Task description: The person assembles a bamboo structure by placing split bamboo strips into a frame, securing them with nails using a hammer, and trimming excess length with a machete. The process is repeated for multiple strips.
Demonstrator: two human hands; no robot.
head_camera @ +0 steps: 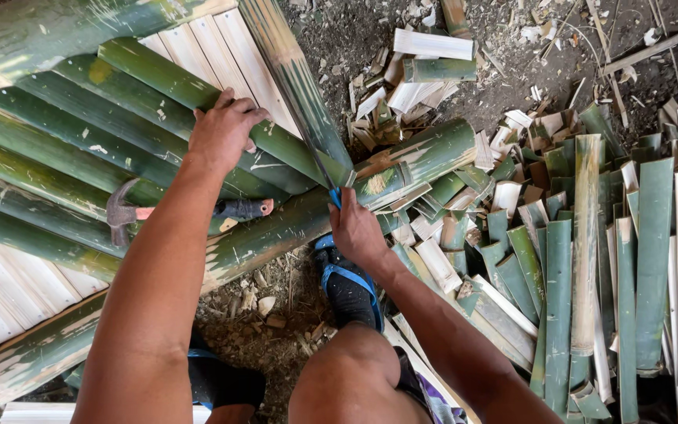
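Where the head view looks straight down, the ground is dark soil strewn with pale chips and short offcuts. Open room is scarce: a panel of green bamboo slats fills the upper left to the frame edge, and a stack of cut bamboo strips covers the right side, lying lengthwise toward the viewer. Bare soil shows only at top centre and in a small patch between the person's feet.

A thick bamboo pole runs diagonally from lower left to the centre, under the slats' lower ends. A long green slat crosses from top centre down to the pole's cut end.

Left hand: palm down, fingers curled over the edge of one slat in the panel, pressing on it; it grasps nothing else. Right hand: closed around a blue handle, its blade running thin and dark up along the lower part of the long slat. The blade meets the slat just above the pole's end, directly above the right fist.

A claw hammer lies loose on the slats, head to the left, dark grip to the right, between the two forearms and touched by neither hand. A blue-strapped sandal stands just below the right hand, close to the pole.
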